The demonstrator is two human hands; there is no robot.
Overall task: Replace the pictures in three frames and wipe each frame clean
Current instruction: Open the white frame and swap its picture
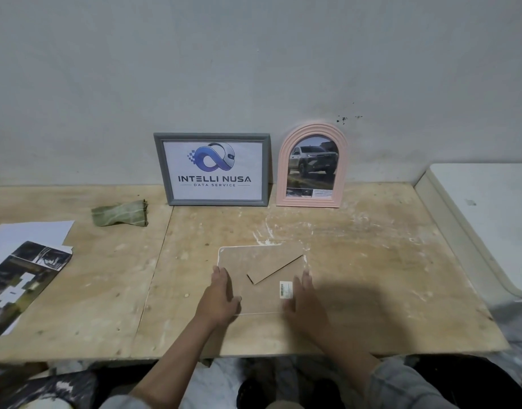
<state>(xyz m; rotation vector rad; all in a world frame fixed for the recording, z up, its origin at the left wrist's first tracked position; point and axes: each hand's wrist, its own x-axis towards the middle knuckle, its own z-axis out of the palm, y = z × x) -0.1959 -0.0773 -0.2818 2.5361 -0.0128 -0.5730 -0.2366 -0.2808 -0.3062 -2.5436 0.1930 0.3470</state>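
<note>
Printed in dark capitals on the sheet inside the grey rectangular frame [211, 169], leaning against the wall: "INTELLI NUSA", with smaller spaced capitals "DATA SERVICE" on the line beneath, flanked by short rules. Above the words, a blue and grey loop-shaped logo with small pixel squares at its left. At the foot of the truck picture in the pink arched frame [312, 166]: a pale caption block, lettering too small to read. On the brown backing board [262, 278] lying flat on the surface: a white barcode sticker [286, 289], digits illegible.
</note>
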